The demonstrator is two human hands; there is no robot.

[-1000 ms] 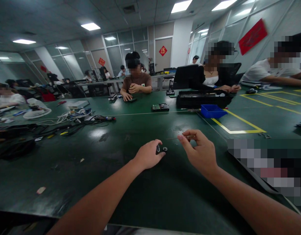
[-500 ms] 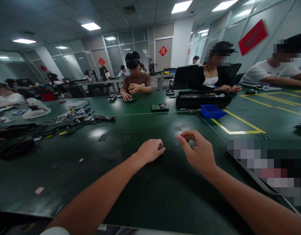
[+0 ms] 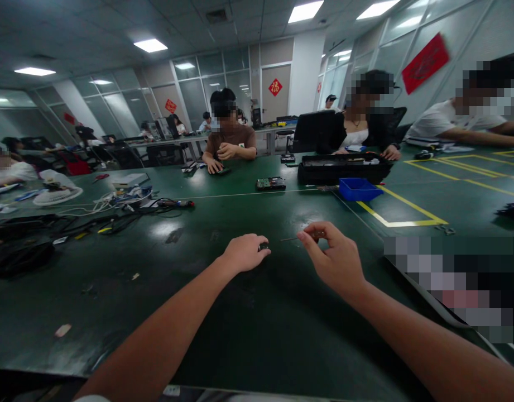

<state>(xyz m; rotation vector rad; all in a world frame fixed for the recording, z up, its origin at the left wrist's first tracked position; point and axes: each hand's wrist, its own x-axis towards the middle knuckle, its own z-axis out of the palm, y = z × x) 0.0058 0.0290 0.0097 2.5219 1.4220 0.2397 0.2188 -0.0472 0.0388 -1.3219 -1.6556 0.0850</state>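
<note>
My left hand [image 3: 245,252] rests low over the green table, its fingers curled round a small dark object [image 3: 263,247] that is mostly hidden. Only a dark, slightly shiny bit of it shows between thumb and fingertips, too small to name. To the right, my right hand [image 3: 334,257] is closed on a screwdriver [image 3: 288,239]. Its thin shaft points left toward my left hand, with a gap between the tip and the fingers. The brownish handle lies partly hidden inside my right fingers.
Ahead lie a hard drive [image 3: 270,183], a blue bin [image 3: 359,189] and a long black tray [image 3: 344,169]. Cables [image 3: 126,204] crowd the left side. Yellow tape [image 3: 411,223] marks the right. A blurred-out flat item [image 3: 453,279] lies near my right arm. Co-workers sit across the table.
My left hand has shifted a little left, away from the screwdriver tip, and more of the dark object shows. My right hand still holds the screwdriver. A co-worker's hands across the table have moved apart.
</note>
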